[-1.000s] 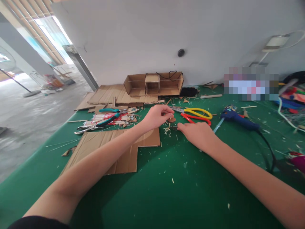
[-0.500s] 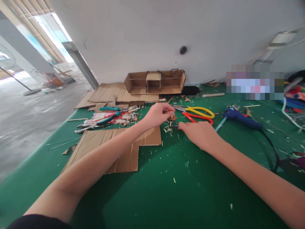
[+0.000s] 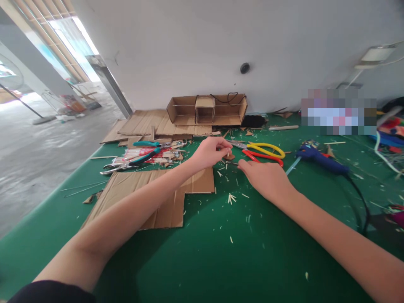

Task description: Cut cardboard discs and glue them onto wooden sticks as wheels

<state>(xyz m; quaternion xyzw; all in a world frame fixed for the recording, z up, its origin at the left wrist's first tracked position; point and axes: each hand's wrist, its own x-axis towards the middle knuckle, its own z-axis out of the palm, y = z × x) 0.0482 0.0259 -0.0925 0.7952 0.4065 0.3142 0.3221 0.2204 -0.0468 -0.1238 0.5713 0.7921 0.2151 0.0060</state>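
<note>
My left hand (image 3: 212, 151) is closed in a pinch on a small pale stick (image 3: 227, 154). The stick stands over a little brown piece (image 3: 230, 157) on the green table. Just right of it, my right hand (image 3: 263, 174) is closed around a thin dark tool (image 3: 234, 163), whose tip points left toward that piece. My fingers hide most of the tool, so its kind is unclear. Pale wood slivers (image 3: 231, 198) lie in front of the hands. Behind my right hand rest scissors (image 3: 265, 150) with yellow and red handles.
Flat cardboard (image 3: 164, 210) lies under my left forearm. Teal-handled pliers (image 3: 145, 155) rest on red-and-white sticks at left. A cardboard box structure (image 3: 205, 110) stands against the wall. At right is a blue glue gun (image 3: 325, 161) with a black cord.
A small cluster of pale slivers now lies nearer to me, and fewer lie close to the tool's tip. My right hand has shifted slightly; my left hand keeps its pinch.
</note>
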